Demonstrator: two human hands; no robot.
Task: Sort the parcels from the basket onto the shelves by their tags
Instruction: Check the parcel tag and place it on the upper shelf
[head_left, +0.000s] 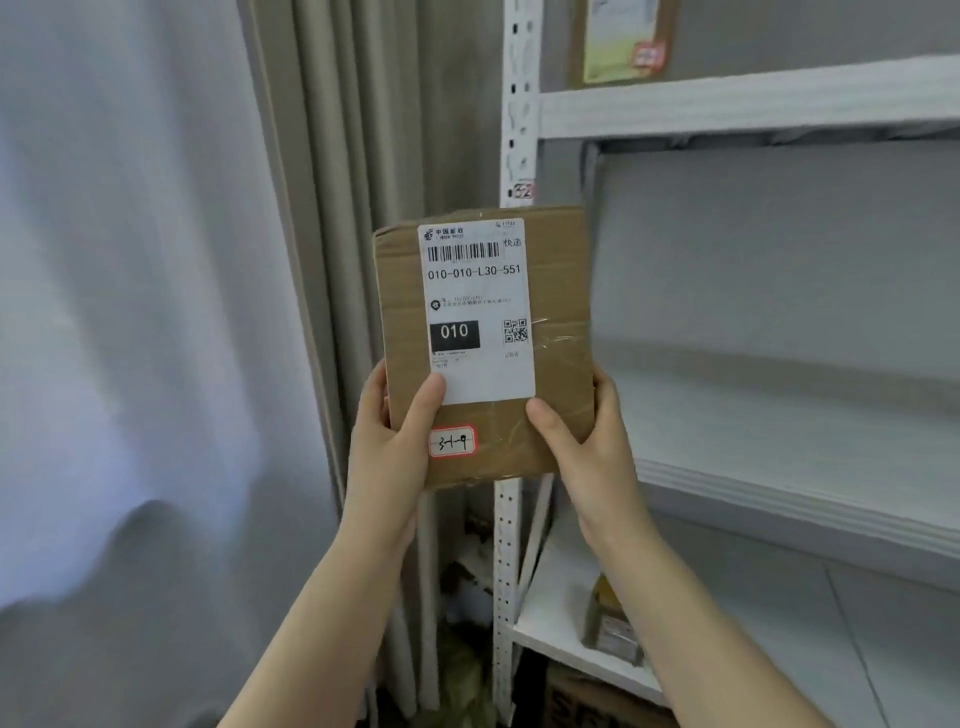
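Observation:
A flat brown cardboard parcel (556, 291) is held upright in front of the white shelf post (517, 93). It carries a white shipping label (478, 306) marked 010 and a small red-edged tag (451, 441) with handwritten "3-1-9". My left hand (387, 447) grips its lower left edge, thumb lying on the label. My right hand (587, 447) grips the lower right edge, thumb on the front. The basket is out of view.
A white shelf unit stands to the right; its middle shelf (779, 467) is bare. A parcel (618, 47) stands on the upper shelf, and another (610, 618) lies on the lower one. A small tag (522, 190) sticks to the post. Beige curtains (363, 156) hang at left.

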